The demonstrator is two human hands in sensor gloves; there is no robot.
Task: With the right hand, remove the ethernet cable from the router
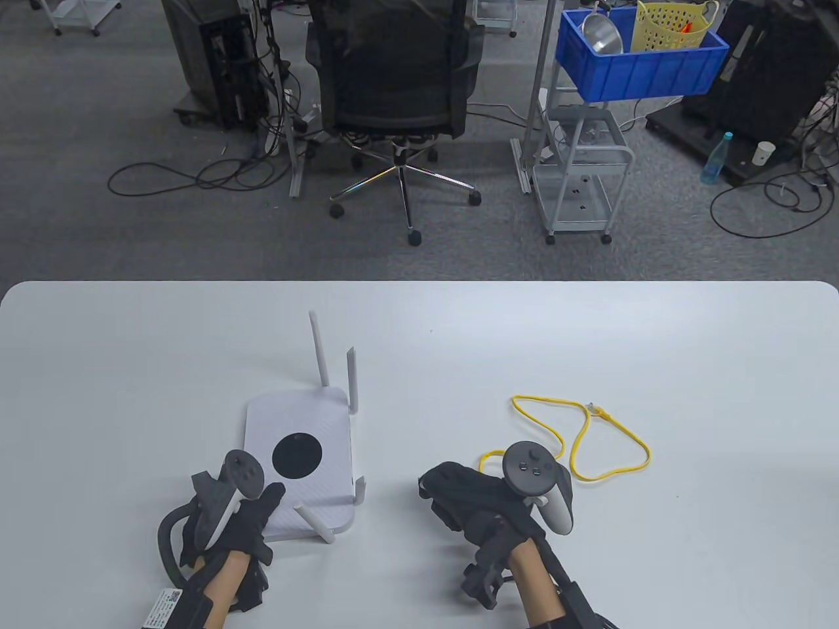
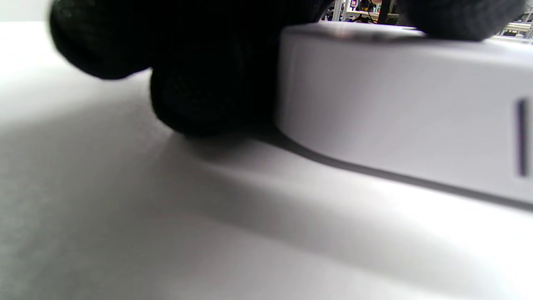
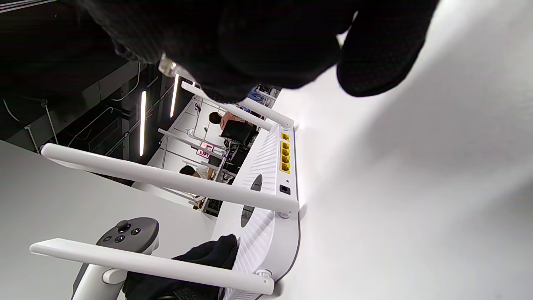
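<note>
The table (image 1: 655, 341) is the biggest thing in front of me, white and broad. On its left half sits the router (image 1: 298, 458), flat, with its antennas pointing away and toward me. My left hand (image 1: 229, 517) rests on the router's near left corner, fingers pressed on its top and side, holding it down. The left wrist view shows those fingertips against the casing and the table.

My right hand (image 1: 485, 498) is between the router and the loose yellow coil of the ethernet cable (image 1: 577, 439), well apart from the router's port side. In the right wrist view the row of yellow ports (image 3: 285, 156) all look empty, and a clear plug tip (image 3: 166, 66) seems to poke out from under my curled fingers (image 3: 374, 58). That part is dark and crowded, so I can't say for sure, but I judge the hand is closed on the plug end, with the cable already free of the router.

If so, what's left is to carry the plug clear and set it down. I'd keep it low and pull to the right, away from the near antenna (image 1: 314, 524) that sticks out toward me, so the cable doesn't snag it. There's bare table to the right and behind the coil, and the near edge is close under my wrists, so outward is the safer way to go.
</note>
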